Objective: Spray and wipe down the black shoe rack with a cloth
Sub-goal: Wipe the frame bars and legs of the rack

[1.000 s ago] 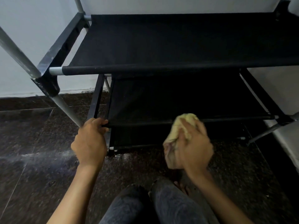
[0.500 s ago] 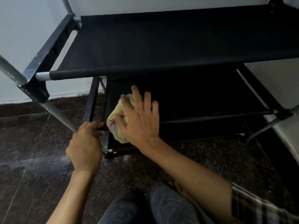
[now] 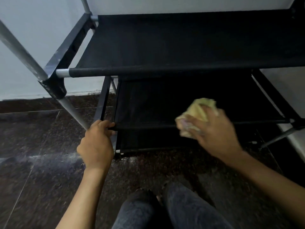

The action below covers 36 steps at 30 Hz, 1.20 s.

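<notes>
Cloth (image 3: 196, 115) now right along shelf (image 3: 148, 125), apparently pressed by right hand (image 3: 214, 133)

My right hand (image 3: 214, 131) and the yellow cloth (image 3: 196, 113) in its grip are motion-blurred; finger positions unclear. The shoe rack (image 3: 181, 43) is cut off at the top and right edges. Its lowest shelf (image 3: 148, 139) lies in shadow, surface indistinct. My left fingertips (image 3: 109, 125) curl behind the frame corner.

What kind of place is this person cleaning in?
Probably a home, maybe an entryway or room corner: a black shoe rack with fabric shelves stands on a dark speckled stone floor against a plain white wall.
</notes>
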Motion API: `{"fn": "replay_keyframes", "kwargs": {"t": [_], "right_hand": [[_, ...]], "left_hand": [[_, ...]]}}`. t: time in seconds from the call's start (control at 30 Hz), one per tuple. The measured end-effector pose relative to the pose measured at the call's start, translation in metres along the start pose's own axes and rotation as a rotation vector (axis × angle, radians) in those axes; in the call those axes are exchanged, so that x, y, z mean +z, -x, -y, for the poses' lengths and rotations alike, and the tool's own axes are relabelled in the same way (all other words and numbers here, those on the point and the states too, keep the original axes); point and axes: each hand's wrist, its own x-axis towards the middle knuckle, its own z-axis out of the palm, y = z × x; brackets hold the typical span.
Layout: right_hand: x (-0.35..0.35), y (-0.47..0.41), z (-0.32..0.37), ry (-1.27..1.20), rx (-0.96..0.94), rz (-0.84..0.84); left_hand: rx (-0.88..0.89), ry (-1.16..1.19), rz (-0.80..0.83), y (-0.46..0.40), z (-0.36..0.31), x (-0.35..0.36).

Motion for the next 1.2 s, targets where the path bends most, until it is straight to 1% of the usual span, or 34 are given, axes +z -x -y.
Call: {"fn": "replay_keyframes", "kwargs": {"t": [0.07,0.1,0.23,0.3,0.37,0.43,0.53,0.63,0.77,0.9,0.97,1.07,1.13,1.2], "right_hand": [[-0.003,0.013,-0.021,0.080,0.079,0.025],[0.000,0.016,-0.021,0.109,0.093,0.005],[0.009,0.013,0.004,0.065,0.127,-0.105],[0.010,0.001,0.022,-0.001,0.088,-0.152],[0.014,-0.018,0.051,-0.055,0.001,-0.206],[0.020,-0.035,0.084,-0.073,-0.020,-0.166],[0.024,-0.036,0.095,-0.089,0.083,-0.100],[0.016,-0.017,0.064,-0.088,0.210,-0.104],[0.010,0.005,0.022,-0.008,0.399,-0.106],[0.014,0.005,0.022,0.013,0.460,-0.137],[0.012,-0.002,0.037,-0.013,0.406,-0.181],[0.019,-0.027,0.085,-0.080,0.184,-0.240],[0.027,-0.048,0.126,-0.153,0.098,-0.201],[0.033,-0.061,0.154,-0.160,0.062,-0.154]], "left_hand": [[-0.015,0.015,-0.001,0.001,-0.001,0.000],[-0.020,0.022,-0.003,0.000,-0.001,0.000],[-0.034,0.024,-0.010,-0.001,-0.001,-0.001],[-0.028,0.013,-0.006,-0.001,-0.002,0.000],[-0.027,0.014,0.002,-0.001,-0.004,0.000],[-0.038,0.028,0.002,-0.002,-0.004,-0.002],[-0.039,0.006,0.006,-0.002,-0.004,-0.003],[-0.015,-0.010,-0.014,-0.001,-0.001,-0.002],[0.007,-0.012,-0.024,-0.001,0.001,0.000],[0.008,-0.005,-0.016,-0.003,0.003,0.000],[0.016,0.001,-0.023,-0.003,0.002,0.000],[0.007,0.004,-0.023,-0.003,0.001,-0.001],[0.006,0.000,-0.017,-0.004,0.002,-0.001],[0.020,-0.011,-0.015,-0.003,0.001,-0.002]]}}
